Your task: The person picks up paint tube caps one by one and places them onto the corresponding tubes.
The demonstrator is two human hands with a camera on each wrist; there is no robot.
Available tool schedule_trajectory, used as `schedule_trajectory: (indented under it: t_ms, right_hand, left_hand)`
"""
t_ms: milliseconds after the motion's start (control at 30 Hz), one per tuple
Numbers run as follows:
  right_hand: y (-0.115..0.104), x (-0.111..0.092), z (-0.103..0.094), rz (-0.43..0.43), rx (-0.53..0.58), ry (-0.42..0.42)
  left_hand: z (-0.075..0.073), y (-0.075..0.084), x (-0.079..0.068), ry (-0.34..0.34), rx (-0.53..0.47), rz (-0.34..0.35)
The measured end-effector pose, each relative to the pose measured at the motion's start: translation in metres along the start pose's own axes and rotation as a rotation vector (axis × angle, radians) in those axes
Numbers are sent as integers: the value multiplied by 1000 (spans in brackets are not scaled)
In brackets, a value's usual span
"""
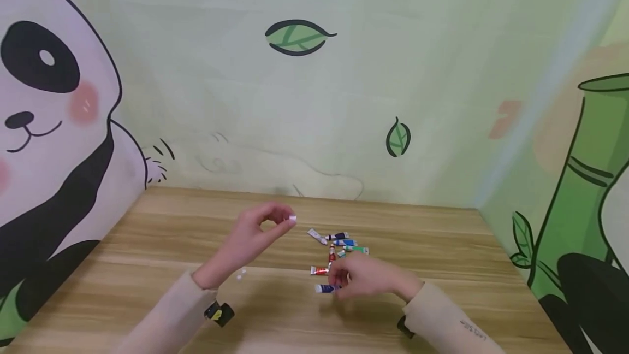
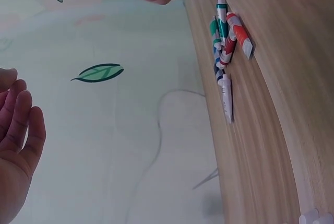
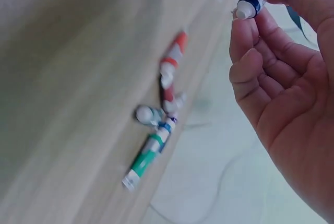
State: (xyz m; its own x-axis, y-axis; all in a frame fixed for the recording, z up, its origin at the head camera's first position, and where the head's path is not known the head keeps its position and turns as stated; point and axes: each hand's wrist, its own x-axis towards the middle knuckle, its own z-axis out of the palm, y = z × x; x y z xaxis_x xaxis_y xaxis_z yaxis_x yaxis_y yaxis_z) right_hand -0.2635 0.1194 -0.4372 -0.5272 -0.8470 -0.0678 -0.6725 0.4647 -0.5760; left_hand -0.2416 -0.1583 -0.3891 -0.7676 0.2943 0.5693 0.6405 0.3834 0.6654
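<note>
Dark blue tube [image 1: 324, 288] pinched in the right hand [image 1: 366, 276], small white piece [image 1: 292, 218] in the left hand [image 1: 249, 235]

The dark blue tube is gripped between the thumb and fingers of the right hand, at the near side of a cluster of small colour tubes; its white end is left exposed. The small white piece is pinched between the left thumb and fingertips, above the tabletop [image 1: 417, 234] and to the left of the cluster.

Seven more tubes are seen lying on the tabletop. A white tube [image 1: 316, 235] is placed slantwise at the far left of the group, with a navy tube [image 1: 337, 236], a blue tube [image 1: 345, 243] and a green tube [image 1: 357, 249] set close together beside it. A small teal tube [image 3: 148, 115] is found near these, its pale end turned to the right wrist camera. A dark red tube [image 1: 332, 253] and a red tube [image 1: 318, 271] are laid nearer the right hand, by which the red tube's right end is hidden in the head view. What is held inside the tubes cannot be seen.

Several small white pieces [image 1: 241, 275] are scattered near the left wrist, well apart from the tubes. The tabletop is backed by a pale green backdrop [image 1: 221, 70] printed with a panda, leaves and bamboo.
</note>
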Motion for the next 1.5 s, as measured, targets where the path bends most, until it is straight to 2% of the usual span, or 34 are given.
schedule_trajectory:
  t_ms: [233, 367, 533, 667, 800, 933, 1133, 1333, 1500]
  right_hand:
    - [4, -6, -25, 57, 139, 95]
    - [0, -9, -43, 74, 196, 179]
    - [-6, -9, -64, 32, 285, 353]
    - [-12, -7, -76, -18, 419, 534]
    - [-18, -7, -85, -16, 511, 700]
    - [-23, -9, -92, 1, 565, 796]
    - [-33, -13, -97, -4, 609, 864]
    - [-49, -12, -97, -18, 657, 851]
    - [-61, -11, -94, -23, 658, 830]
  left_hand:
    - [0, 5, 3, 22, -3, -13]
    - [-3, 7, 5, 30, -2, -28]
    - [-8, 13, 9, 43, -2, -37]
    - [-9, 17, 12, 41, -2, -38]
    - [-7, 21, 13, 29, 0, -47]
    - [-4, 25, 16, 45, -10, -22]
    - [-3, 31, 23, 72, -38, -3]
    - [-2, 37, 29, 87, -56, -6]
    - [-1, 45, 36, 96, -72, 18]
